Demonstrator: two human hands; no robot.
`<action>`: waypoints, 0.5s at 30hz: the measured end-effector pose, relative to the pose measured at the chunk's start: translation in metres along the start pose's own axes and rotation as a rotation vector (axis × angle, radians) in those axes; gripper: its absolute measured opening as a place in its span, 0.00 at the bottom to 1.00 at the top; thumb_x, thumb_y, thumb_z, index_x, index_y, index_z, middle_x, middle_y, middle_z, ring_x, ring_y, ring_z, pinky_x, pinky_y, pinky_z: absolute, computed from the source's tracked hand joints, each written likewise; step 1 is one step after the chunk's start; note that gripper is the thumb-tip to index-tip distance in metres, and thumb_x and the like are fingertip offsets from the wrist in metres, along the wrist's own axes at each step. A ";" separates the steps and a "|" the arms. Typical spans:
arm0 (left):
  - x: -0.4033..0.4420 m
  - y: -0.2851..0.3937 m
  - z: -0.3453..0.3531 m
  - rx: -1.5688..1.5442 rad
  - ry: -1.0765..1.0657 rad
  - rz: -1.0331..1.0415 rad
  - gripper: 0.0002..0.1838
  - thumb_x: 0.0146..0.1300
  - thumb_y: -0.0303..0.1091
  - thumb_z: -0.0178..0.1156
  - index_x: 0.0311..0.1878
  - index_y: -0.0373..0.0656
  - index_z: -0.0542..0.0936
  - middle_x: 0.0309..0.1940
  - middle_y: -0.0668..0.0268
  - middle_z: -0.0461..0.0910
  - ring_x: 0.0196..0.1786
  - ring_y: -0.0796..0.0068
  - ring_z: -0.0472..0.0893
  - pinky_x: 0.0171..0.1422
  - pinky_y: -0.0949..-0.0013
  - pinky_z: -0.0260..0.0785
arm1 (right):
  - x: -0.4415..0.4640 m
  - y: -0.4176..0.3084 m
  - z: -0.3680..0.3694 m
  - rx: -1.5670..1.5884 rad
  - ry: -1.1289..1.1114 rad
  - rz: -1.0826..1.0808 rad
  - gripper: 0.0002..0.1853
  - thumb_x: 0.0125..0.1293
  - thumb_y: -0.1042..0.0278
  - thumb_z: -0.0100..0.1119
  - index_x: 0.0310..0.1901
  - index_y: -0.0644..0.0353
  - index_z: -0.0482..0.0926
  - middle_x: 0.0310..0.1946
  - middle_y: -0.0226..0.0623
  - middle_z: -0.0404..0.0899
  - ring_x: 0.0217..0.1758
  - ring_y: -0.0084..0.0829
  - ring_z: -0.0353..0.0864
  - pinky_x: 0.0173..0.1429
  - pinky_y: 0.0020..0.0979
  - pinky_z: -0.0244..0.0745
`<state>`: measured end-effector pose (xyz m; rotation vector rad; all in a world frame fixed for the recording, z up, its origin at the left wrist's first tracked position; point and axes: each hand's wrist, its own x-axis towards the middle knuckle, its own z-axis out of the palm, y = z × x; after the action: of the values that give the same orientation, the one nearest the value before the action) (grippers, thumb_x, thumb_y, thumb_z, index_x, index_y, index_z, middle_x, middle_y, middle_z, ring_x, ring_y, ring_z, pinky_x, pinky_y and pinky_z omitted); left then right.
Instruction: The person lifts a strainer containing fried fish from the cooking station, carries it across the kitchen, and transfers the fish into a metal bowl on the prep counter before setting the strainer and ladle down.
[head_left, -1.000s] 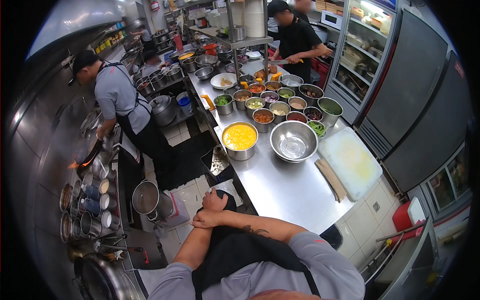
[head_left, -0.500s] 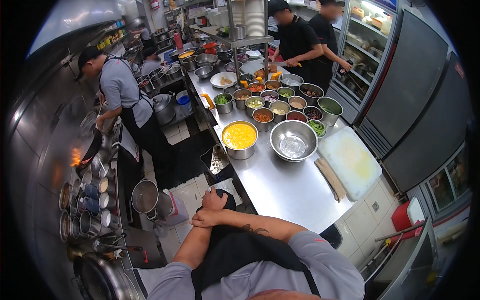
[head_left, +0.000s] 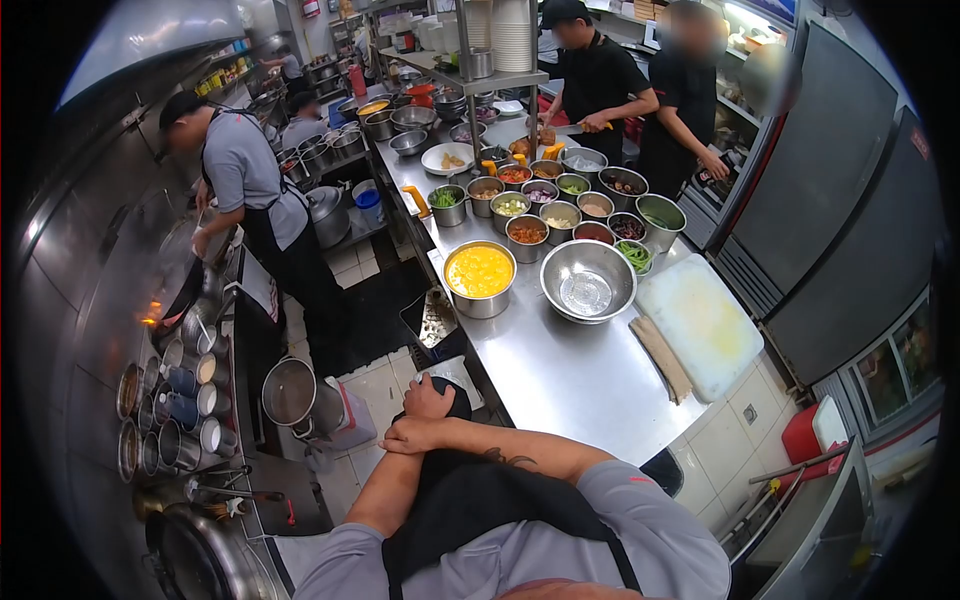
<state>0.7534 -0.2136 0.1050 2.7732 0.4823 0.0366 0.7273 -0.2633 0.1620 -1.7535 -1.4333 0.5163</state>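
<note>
My left hand (head_left: pixel 429 399) rests over the dark cloth at my knee, holding nothing I can see, fingers loosely apart. Across my left wrist lies my right hand (head_left: pixel 412 437), its fingers curled round the forearm. Both hands are apart from the steel table (head_left: pixel 540 375). On that table, nearest to them, stands a steel pot of yellow liquid (head_left: pixel 480 272), apparently beaten egg. To its right sits a steel mixing bowl (head_left: pixel 587 285) with a little clear residue inside. My black apron (head_left: pixel 500 545) covers my lap.
Several steel pots of chopped ingredients (head_left: pixel 527 233) crowd the table beyond. A white cutting board (head_left: pixel 700 325) and folded cloth (head_left: pixel 660 358) lie right. A co-worker (head_left: pixel 255 180) cooks at the flaming stove, left; two others (head_left: pixel 600 85) stand across the table. A large pot (head_left: pixel 290 392) stands left.
At the back right, the person by the fridge has turned and stepped toward the table; the fridge opening is less visible. The person with the knife has shifted slightly. My hands stay put.
</note>
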 end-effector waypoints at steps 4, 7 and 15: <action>0.000 0.000 0.000 -0.003 -0.001 0.004 0.37 0.52 0.56 0.62 0.60 0.40 0.73 0.48 0.43 0.77 0.50 0.40 0.79 0.53 0.46 0.73 | -0.001 -0.002 -0.001 0.007 0.008 0.004 0.25 0.72 0.50 0.47 0.34 0.67 0.81 0.30 0.56 0.82 0.35 0.57 0.81 0.46 0.47 0.75; 0.001 0.001 0.001 0.003 0.002 0.004 0.36 0.52 0.56 0.62 0.59 0.40 0.73 0.48 0.44 0.77 0.50 0.41 0.79 0.53 0.46 0.73 | -0.002 -0.003 -0.005 0.011 0.003 0.008 0.25 0.72 0.50 0.47 0.34 0.67 0.82 0.30 0.56 0.82 0.35 0.57 0.81 0.46 0.47 0.75; 0.002 0.002 0.001 0.012 0.002 0.003 0.36 0.51 0.56 0.62 0.59 0.40 0.73 0.48 0.44 0.77 0.50 0.41 0.79 0.53 0.46 0.74 | -0.003 -0.003 -0.006 0.015 -0.006 0.021 0.25 0.72 0.50 0.47 0.35 0.67 0.82 0.30 0.56 0.82 0.36 0.56 0.82 0.47 0.47 0.75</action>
<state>0.7559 -0.2148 0.1041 2.7862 0.4800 0.0374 0.7290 -0.2678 0.1677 -1.7582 -1.4132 0.5426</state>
